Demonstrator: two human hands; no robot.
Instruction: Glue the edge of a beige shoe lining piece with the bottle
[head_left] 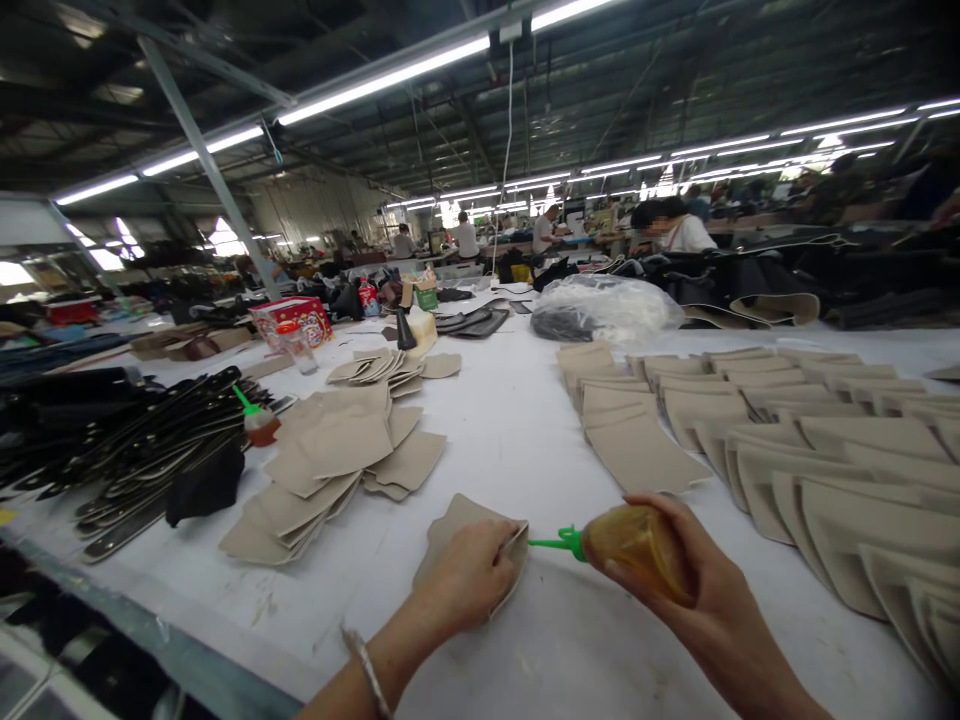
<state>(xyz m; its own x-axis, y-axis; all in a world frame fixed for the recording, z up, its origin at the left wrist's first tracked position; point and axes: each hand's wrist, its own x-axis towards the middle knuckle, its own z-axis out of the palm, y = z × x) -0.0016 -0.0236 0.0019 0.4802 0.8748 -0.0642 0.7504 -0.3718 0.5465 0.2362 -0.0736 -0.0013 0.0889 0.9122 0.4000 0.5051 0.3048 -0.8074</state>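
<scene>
My left hand is closed on a beige leather piece over the white table, pinching its right side so the edge stands up. In my right hand is a squeeze bottle of amber liquid, tipped sideways. Its green nozzle points left, with the tip at or very close to the raised edge of the piece. Whether liquid is coming out is too small to tell. A loose stack of beige pieces lies to the left, and overlapping rows of beige pieces spread over the right side.
Black strap-like parts are heaped at the left beside a second green-tipped bottle. Farther back stand a clear jar, a red patterned box and a plastic-wrapped bundle. A person works behind it.
</scene>
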